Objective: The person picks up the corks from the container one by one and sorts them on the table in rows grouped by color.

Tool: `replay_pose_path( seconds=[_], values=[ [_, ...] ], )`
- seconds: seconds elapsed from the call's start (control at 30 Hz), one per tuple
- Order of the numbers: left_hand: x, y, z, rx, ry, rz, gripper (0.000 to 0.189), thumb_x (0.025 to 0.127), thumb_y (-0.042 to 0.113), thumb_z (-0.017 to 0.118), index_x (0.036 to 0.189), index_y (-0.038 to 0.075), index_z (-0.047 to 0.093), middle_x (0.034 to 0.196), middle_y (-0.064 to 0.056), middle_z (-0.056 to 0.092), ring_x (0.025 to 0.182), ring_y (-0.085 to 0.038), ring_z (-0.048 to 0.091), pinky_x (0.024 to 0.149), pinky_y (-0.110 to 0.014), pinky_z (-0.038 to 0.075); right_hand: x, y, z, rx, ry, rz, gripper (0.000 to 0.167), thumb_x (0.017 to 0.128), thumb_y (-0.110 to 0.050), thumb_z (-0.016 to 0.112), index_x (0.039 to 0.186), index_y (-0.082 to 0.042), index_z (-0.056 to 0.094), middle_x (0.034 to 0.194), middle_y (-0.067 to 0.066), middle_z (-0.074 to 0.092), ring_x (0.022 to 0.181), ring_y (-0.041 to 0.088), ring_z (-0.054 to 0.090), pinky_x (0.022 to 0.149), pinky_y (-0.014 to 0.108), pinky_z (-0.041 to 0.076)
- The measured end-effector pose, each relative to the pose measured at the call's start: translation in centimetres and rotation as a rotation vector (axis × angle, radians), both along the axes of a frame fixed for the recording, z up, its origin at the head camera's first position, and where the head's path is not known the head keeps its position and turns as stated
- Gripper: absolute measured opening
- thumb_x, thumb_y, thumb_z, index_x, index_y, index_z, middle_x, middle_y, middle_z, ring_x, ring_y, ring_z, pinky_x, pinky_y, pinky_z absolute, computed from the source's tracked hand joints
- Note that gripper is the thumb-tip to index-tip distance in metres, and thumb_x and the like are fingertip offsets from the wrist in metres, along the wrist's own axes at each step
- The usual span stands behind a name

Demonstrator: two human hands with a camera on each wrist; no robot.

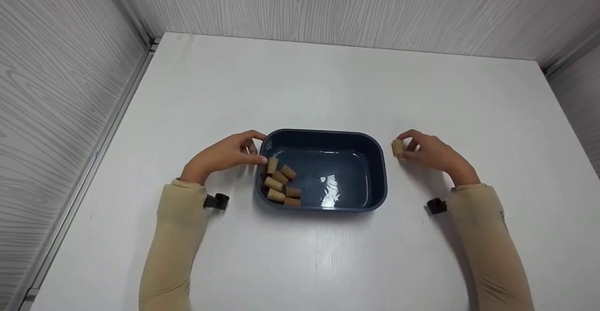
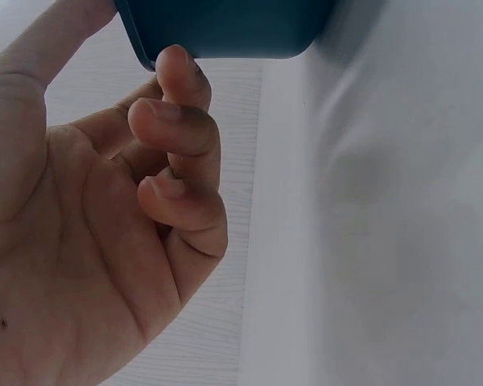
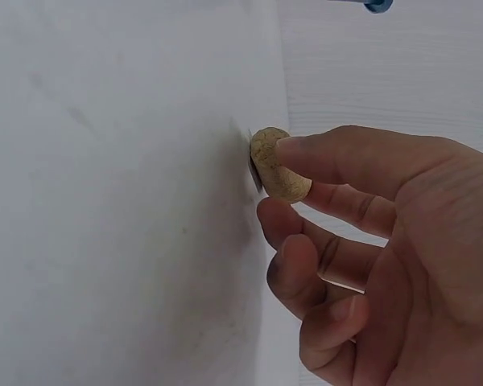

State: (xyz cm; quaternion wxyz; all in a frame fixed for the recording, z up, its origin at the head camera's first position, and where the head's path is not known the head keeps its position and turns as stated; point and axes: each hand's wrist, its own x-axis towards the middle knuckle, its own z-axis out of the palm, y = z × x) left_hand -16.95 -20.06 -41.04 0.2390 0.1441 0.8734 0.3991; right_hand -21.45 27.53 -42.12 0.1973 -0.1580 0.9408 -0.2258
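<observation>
A dark blue rectangular tray (image 1: 323, 210) stands on the table in the head view. Several tapered corks (image 1: 275, 183) lie bunched at its left end. My left hand (image 1: 229, 151) holds the tray's left end, thumb at the rim and index finger at the far corner; in the left wrist view its other fingers (image 2: 189, 205) curl loosely beside the tray. To the right of the tray, my right hand (image 1: 429, 151) pinches a single cork (image 3: 286, 169) between thumb and fingers, close over the table. The remaining fingers of that hand are curled below the cork.
The white table (image 1: 323, 264) reaches to grey wood-grain panels (image 1: 328, 6) at the back and both sides. A black wrist mount (image 1: 218, 202) sticks out from the left sleeve, and another black mount (image 1: 437, 206) from the right one.
</observation>
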Motion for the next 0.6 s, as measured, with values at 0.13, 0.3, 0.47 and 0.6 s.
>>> replay_pose_path(
  seconds=[0.13,0.3,0.47,0.6],
  values=[
    [0.0,0.0,-0.1,0.002,0.013,-0.005,0.062,0.087,0.042,0.07,0.141,0.02,0.046,0.095,-0.005,0.058,0.08,-0.019,0.051,0.075,-0.033,0.041,0.1,0.1,0.3,0.003,-0.015,-0.003,0.047,0.094,-0.019,0.059,0.138,-0.011,0.045,0.106,0.018,0.064,0.088,0.025,0.056,0.075,0.033,0.04],
    [0.0,0.1,-0.1,-0.001,0.017,-0.011,0.061,0.087,0.042,0.069,0.14,0.021,0.047,0.096,-0.005,0.058,0.08,-0.02,0.051,0.075,-0.033,0.041,0.2,0.4,1.1,-0.009,-0.001,-0.005,0.053,0.095,-0.018,0.059,0.144,-0.01,0.039,0.107,0.018,0.062,0.087,0.025,0.056,0.075,0.033,0.042],
    [0.0,0.1,0.0,-0.01,0.026,-0.008,0.061,0.088,0.042,0.069,0.14,0.02,0.047,0.096,-0.005,0.058,0.08,-0.02,0.051,0.075,-0.033,0.041,0.6,0.0,2.5,-0.052,0.032,0.006,0.053,0.096,-0.021,0.06,0.144,-0.011,0.039,0.106,0.015,0.061,0.08,0.021,0.054,0.071,0.032,0.043],
    [0.1,0.0,0.1,-0.014,0.038,-0.009,0.062,0.089,0.04,0.069,0.141,0.018,0.046,0.095,-0.006,0.057,0.079,-0.019,0.051,0.074,-0.034,0.041,0.8,-0.9,3.8,-0.09,0.087,0.044,0.051,0.096,-0.02,0.06,0.142,-0.012,0.042,0.103,0.012,0.062,0.072,0.017,0.053,0.068,0.029,0.043]
  ],
)
